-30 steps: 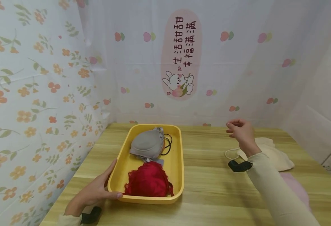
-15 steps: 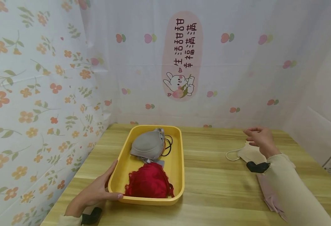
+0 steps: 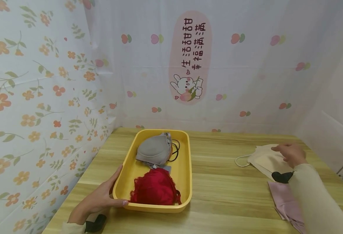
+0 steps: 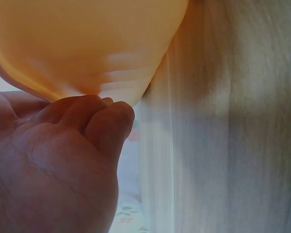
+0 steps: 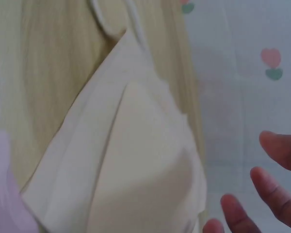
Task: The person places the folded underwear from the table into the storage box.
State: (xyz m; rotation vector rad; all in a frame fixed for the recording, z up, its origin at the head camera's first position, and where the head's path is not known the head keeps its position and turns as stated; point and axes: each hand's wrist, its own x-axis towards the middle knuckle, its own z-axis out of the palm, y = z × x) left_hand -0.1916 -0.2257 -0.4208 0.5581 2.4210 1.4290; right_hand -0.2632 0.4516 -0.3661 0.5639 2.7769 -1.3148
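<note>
Gripping yellow tray at its 8 o'clock corner with left hand. Holding nothing in right hand, over cream garment at tray's 3 o'clock. Inside tray: red bra at 6, grey bra at 12.

Yellow tray, red bra, grey bra, cream cloth (orange-flowered curtain).

From here I see a wood-grained table with 3 things on it. A yellow tray sits in the left hand's grip, held at its near-left corner. Well right of that grip, below the right hand, lies a cream cloth; just nearer the person, a pink cloth, part-hidden by the sleeve.
</note>
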